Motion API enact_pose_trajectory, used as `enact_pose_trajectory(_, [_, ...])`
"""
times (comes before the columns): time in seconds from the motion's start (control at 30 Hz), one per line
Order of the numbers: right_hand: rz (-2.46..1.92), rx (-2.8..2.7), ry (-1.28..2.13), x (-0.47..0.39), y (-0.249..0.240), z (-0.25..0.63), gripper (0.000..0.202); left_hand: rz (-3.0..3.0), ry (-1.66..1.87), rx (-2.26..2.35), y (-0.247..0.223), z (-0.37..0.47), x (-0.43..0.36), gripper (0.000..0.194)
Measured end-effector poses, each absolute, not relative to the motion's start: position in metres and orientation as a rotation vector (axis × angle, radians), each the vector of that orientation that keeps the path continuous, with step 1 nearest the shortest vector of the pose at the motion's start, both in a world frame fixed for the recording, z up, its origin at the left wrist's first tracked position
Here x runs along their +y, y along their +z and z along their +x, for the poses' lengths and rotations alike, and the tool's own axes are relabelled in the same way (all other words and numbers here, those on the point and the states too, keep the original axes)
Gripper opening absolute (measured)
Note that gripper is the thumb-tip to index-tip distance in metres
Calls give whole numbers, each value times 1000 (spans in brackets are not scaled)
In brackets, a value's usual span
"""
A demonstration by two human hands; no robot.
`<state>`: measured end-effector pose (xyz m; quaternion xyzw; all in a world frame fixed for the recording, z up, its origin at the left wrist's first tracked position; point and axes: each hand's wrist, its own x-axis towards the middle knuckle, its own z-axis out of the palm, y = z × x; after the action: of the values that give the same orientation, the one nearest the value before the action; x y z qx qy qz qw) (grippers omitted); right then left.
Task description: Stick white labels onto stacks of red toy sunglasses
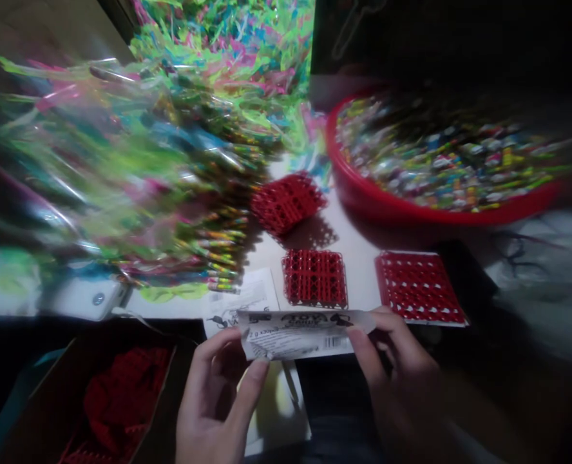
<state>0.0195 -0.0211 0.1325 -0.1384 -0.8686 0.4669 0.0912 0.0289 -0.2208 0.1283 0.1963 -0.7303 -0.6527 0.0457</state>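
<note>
The left hand [221,380] and right hand [395,357] each pinch one end of a single printed label [300,335] at the table's [362,274] near edge; beyond it are three red lattice blocks [315,277] and one red basin [346,171].

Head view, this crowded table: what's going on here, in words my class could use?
A person's left hand and right hand hold a printed slip, marked TOY CANDY, between them. Beyond it on the table lie three red lattice pieces. A blurred, colourful heap spreads to the left; a red basin of small colourful pieces stands right.
</note>
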Motion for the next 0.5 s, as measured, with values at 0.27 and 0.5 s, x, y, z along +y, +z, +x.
enact_pose_trajectory(0.27, [-118, -2682, 991, 21, 127, 27, 17, 847, -1865, -2459, 141, 1, -214, 30])
enact_pose_trajectory(0.5, [-325, -2726, 905, 49, 111, 45, 27, 564, -1455, -2687, 133, -8, -220, 20])
